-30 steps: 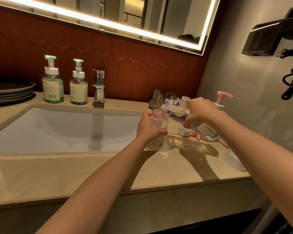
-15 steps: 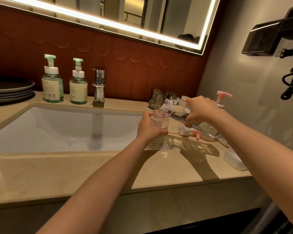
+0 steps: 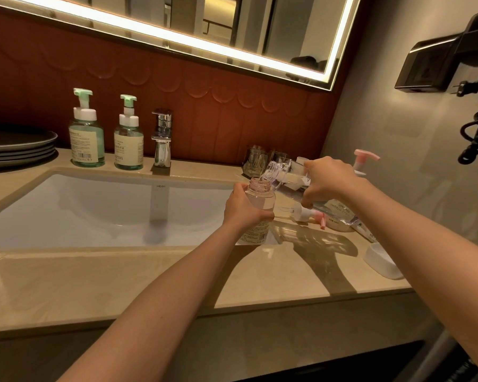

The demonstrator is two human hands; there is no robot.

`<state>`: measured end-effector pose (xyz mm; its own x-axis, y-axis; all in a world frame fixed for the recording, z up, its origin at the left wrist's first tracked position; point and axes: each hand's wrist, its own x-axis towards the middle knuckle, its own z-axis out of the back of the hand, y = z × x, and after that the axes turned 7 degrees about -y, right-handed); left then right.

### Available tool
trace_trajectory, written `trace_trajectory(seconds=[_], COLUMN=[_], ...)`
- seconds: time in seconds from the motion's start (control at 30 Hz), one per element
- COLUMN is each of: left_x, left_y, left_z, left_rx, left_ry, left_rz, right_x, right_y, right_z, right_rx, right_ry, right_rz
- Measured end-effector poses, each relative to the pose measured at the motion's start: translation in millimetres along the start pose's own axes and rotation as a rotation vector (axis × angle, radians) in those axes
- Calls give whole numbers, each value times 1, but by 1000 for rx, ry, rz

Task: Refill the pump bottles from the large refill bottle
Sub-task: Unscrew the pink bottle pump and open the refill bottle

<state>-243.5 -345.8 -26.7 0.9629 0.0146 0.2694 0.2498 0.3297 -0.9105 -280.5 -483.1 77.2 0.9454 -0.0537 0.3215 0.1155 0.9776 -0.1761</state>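
The left hand (image 3: 243,210) gripped the open pump bottle (image 3: 260,198) upright; the right hand (image 3: 329,180) clasped the refill bottle (image 3: 280,172), long axis slanting, mouth pointing down-left toward the left hand.

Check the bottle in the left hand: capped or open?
Open: the bottle has a bare threaded neck under the tipped refill bottle; a pump lies on the counter.

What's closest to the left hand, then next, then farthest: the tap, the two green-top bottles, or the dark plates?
From the left hand, which holds the open pink bottle:
1. Tap, behind the sink.
2. Smaller green-top bottle, just left of the tap.
3. Bigger green-top bottle, further left.
4. Dark plates, at the far left.
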Motion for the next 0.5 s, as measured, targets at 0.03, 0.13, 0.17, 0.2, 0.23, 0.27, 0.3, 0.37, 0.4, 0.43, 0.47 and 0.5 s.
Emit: trace_trajectory(seconds=[0.03, 0.13, 0.17, 0.2, 0.23, 0.27, 0.3, 0.37, 0.4, 0.43, 0.47, 0.5], left_x=[0, 0, 1, 1, 1, 1, 1, 2, 2, 2, 2, 2], left_y=[0, 0, 1, 1, 1, 1, 1, 1, 1, 1, 2, 2], left_z=[0, 0, 0, 0, 0, 0, 0, 0, 0, 0, -1, -1], left_rx=[0, 5, 5, 5, 5, 4, 4, 2, 2, 1, -1, -3], left_ry=[0, -2, -2, -1, 1, 2, 4, 4, 4, 5, 6, 6], left_rz=[1, 2, 3, 2, 2, 2, 3, 5, 7, 8, 9, 9], right_x=[0, 0, 0, 1, 1, 1, 0, 0, 0, -1, -1, -1], right_y=[0, 1, 1, 1, 1, 2, 2, 2, 2, 2, 2, 2], right_z=[0, 1, 1, 1, 1, 1, 1, 1, 2, 2, 2, 2], right_rx=[-2, -11, -14, -15, -15, -14, -13, -13, -13, -12, -11, -10], right_ry=[1, 3, 4, 5, 5, 7, 8, 7, 5, 4, 3, 4], right_rz=[-1, -2, -2, -1, -1, -1, -1, 1, 1, 0, -1, -2])
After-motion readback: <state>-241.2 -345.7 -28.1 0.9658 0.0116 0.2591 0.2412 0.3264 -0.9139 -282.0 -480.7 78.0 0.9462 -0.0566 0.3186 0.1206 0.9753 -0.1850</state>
